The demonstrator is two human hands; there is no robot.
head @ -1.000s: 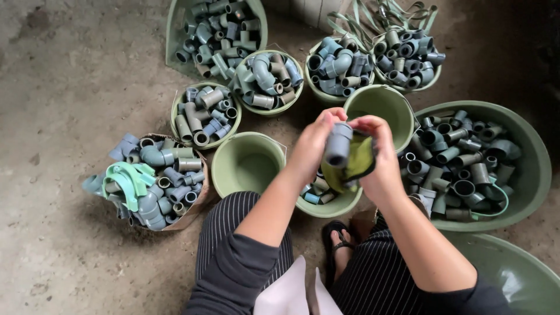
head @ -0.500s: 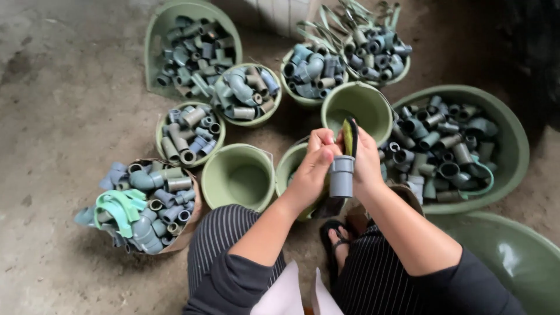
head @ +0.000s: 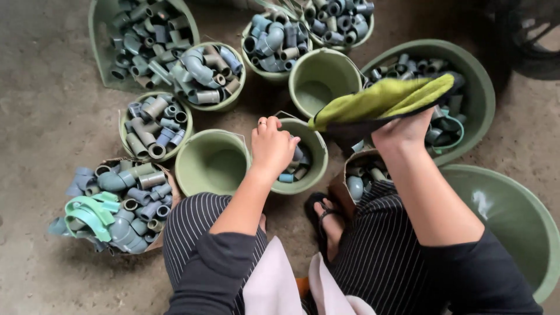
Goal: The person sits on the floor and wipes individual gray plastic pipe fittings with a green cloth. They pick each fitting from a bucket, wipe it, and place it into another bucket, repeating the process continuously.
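Note:
My left hand [head: 271, 149] reaches down into a small green bucket [head: 319, 153] that holds a few grey and blue pipe fittings [head: 296, 170]. Its fingers curl over the rim, and the fingertips are hidden inside. My right hand [head: 402, 133] is raised to the right and grips a yellow-green cloth [head: 379, 98] with a dark underside, spread flat over a brown box of fittings [head: 357, 182] and the edge of a large green basin [head: 475, 70]. The grey fitting I held a moment ago cannot be seen in either hand.
Two empty green buckets [head: 188, 153] [head: 298, 65] flank the small bucket. Buckets, a tray and a box full of grey-blue fittings [head: 153, 123] [head: 204, 70] [head: 137, 29] [head: 271, 38] [head: 119, 198] ring them on the concrete floor. An empty green basin [head: 516, 221] lies at right. My sandalled foot [head: 328, 219] rests below.
Both hands held a grey fitting in the cloth together. They have parted: the left hand went down into the small bucket, the right swung right with the cloth. The view dropped closer.

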